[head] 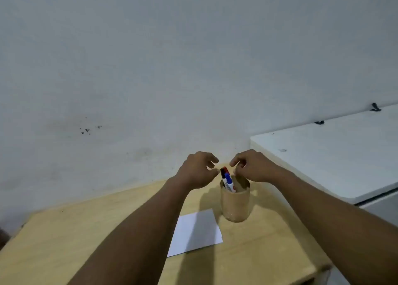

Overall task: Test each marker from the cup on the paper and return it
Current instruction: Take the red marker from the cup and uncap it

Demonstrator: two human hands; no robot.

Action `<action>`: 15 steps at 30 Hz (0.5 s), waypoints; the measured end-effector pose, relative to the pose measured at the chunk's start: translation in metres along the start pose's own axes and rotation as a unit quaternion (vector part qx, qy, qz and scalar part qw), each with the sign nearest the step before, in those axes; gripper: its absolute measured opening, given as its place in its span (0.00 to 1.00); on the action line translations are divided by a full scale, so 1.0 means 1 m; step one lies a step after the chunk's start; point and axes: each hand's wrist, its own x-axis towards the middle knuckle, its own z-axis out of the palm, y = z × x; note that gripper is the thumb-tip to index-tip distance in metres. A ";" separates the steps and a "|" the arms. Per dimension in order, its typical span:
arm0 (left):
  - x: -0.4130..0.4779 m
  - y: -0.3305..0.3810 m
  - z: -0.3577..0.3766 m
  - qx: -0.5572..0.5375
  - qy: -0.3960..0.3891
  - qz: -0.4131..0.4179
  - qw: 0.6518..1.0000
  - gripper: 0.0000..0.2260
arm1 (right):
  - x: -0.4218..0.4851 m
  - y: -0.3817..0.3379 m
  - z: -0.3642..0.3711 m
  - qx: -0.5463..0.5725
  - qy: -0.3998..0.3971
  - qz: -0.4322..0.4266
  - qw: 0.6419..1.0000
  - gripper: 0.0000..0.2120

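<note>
Tan wood all over here: the table (64, 241) is a light wooden top and the cup (235, 203) matches it, a tan round-sided thing standing upright on the table toward the back, close to the wall (150, 69). The markers (227, 180) are sitting in the cup, leaning to the left, with their caps poking out above the rim. I can make out a black cap, a red one and a blue one, white barrels below. Can't tell if there are more hiding behind those.

My left hand (198, 170) is up just left of the marker caps, fingers loosely curled and spread a bit, nothing in it. The thumb tip is right next to the black cap, but I honestly can't tell if it's touching. My right hand (252, 166) is just above the cup's right rim, fingers bent downward toward the opening, also not gripping anything that I can see. Both hands are near each other with the marker tops between them.

The paper (196, 233) is a white sheet lying flat on the table, just in front and to the left of the cup, partly under my left forearm. It looks blank.

Off to the right there's a white cabinet top (333, 155), well apart from the cup.
</note>
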 end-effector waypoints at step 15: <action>0.028 0.012 0.009 -0.052 -0.034 -0.033 0.998 0.04 | 0.004 0.011 0.008 0.045 -0.068 -0.005 0.997 0.12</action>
